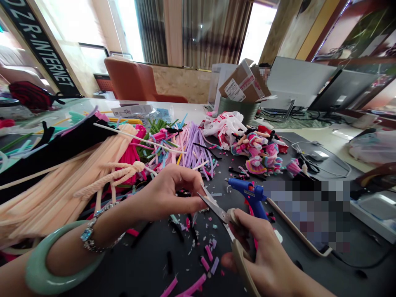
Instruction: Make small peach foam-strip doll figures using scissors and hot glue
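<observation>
My right hand grips a pair of scissors by its beige handles, with the blades parted. The blade tips reach the fingertips of my left hand, which are pinched together; whatever they hold is too small to make out. Below the hands, short pink and purple pipe cleaner cuttings lie scattered on the dark table mat. Just beyond the scissors is a blue glue gun. Bundles of peach pipe cleaners spread out by my left forearm, with a twisted peach piece on top.
Purple pipe cleaners and other colours are heaped behind my hands. Several small colourful fuzzy figures lie beside a white plastic bag. A phone or tablet rests at right. Farther back are a cardboard box and monitors.
</observation>
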Demonstrator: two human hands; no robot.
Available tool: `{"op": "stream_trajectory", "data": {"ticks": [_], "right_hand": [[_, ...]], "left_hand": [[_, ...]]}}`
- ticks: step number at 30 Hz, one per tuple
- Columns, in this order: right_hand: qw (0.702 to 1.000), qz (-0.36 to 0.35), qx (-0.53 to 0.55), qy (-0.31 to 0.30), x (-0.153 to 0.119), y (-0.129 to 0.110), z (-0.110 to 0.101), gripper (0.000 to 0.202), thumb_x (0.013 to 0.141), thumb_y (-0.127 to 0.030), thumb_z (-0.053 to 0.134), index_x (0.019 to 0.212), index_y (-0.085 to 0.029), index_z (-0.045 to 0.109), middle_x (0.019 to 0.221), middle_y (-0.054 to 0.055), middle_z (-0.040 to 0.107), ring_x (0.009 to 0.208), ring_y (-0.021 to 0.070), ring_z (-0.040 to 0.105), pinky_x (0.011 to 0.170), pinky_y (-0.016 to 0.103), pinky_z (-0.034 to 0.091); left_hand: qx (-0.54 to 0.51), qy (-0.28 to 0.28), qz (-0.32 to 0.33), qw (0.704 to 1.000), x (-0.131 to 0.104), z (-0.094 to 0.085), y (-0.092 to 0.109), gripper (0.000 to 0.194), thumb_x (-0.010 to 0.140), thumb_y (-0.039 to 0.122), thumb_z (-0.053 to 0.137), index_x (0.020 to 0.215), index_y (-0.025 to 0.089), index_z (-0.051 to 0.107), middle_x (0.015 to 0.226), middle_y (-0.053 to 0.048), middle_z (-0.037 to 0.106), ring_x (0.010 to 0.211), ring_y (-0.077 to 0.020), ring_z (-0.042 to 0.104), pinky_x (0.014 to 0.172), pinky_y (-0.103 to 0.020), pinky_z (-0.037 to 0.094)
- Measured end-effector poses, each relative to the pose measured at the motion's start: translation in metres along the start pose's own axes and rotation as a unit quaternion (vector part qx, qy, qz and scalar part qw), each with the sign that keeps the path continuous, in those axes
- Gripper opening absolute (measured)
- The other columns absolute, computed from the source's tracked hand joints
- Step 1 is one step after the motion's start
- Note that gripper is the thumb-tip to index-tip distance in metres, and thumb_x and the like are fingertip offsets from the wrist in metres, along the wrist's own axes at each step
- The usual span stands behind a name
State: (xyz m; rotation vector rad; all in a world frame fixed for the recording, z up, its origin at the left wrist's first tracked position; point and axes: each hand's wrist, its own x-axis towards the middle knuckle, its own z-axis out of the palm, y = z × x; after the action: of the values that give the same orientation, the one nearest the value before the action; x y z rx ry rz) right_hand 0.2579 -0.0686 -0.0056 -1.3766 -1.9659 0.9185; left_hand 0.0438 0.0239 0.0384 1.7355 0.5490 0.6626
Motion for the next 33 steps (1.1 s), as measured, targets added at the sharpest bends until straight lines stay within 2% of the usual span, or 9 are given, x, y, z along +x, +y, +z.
{"op": "stream_trajectory", "data": {"ticks": [11, 19, 33], "right_hand": [[0.998, 0.026, 0.051, -0.005, 0.001, 0.0005, 0.0007, 0.035, 0.068, -0.035, 0.068, 0.066, -0.021, 0.036, 0.063, -0.007, 0.032, 0.059, 0.0095, 0.027, 0.051, 0.023, 0.024], [0.995, 0.046, 0.09, -0.006, 0.0015, -0.0025, 0.0003, 0.035, 0.067, -0.036, 0.069, 0.065, -0.02, 0.038, 0.062, -0.007, 0.031, 0.057, 0.0089, 0.027, 0.05, 0.022, 0.024], [0.999, 0.031, 0.036, 0.016, 0.0015, -0.0029, 0.001, 0.038, 0.068, -0.039, 0.068, 0.062, -0.02, 0.036, 0.059, -0.007, 0.031, 0.055, 0.0084, 0.026, 0.048, 0.021, 0.024]], "left_hand": [[0.011, 0.005, -0.024, 1.0, 0.002, 0.0002, 0.0032, 0.012, 0.069, 0.01, 0.068, 0.065, 0.01, 0.056, 0.062, 0.002, 0.053, 0.059, -0.0069, 0.047, 0.055, -0.017, 0.037], [-0.01, 0.005, -0.029, 1.0, 0.0022, 0.0006, 0.0027, 0.013, 0.068, 0.011, 0.068, 0.065, 0.01, 0.056, 0.06, 0.002, 0.054, 0.057, -0.0062, 0.046, 0.053, -0.016, 0.036], [-0.007, 0.003, -0.034, 0.999, 0.0025, -0.0007, -0.0003, 0.016, 0.07, 0.018, 0.067, 0.063, 0.011, 0.054, 0.058, 0.002, 0.054, 0.055, -0.0067, 0.045, 0.05, -0.017, 0.036]]}}
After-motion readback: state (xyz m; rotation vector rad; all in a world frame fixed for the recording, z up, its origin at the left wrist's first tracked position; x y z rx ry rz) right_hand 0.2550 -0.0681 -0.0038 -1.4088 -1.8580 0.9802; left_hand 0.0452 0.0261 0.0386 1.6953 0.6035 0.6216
